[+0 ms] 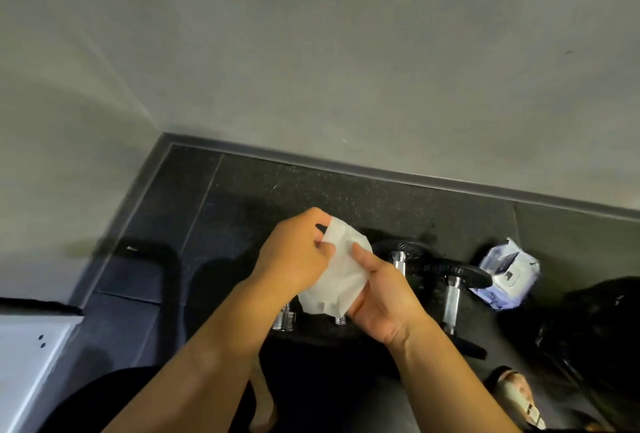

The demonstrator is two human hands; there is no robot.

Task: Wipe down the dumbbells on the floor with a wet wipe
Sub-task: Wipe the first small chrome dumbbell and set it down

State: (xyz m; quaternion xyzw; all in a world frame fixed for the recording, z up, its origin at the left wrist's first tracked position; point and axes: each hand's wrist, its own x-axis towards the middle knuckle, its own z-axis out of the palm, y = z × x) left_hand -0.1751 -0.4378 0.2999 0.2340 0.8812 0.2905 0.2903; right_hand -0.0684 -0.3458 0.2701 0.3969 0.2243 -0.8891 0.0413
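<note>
A white wet wipe (341, 275) is spread between both hands above the floor. My left hand (298, 256) pinches its upper left edge. My right hand (384, 301) holds its right side, thumb pressed on the sheet. Below and behind the hands lie dumbbells with black plates and chrome bars: one dumbbell (450, 289) to the right with its plate and handle in view, another dumbbell (398, 256) partly hidden behind my right hand. Chrome bar ends (284, 320) show under the wipe.
A pack of wet wipes (507, 273) lies on the dark rubber floor (242, 197) to the right of the dumbbells. A black bag (595, 321) sits at far right. Grey walls meet in a corner at left. A white panel (31, 360) stands at lower left. A sandalled foot (519, 394) is at lower right.
</note>
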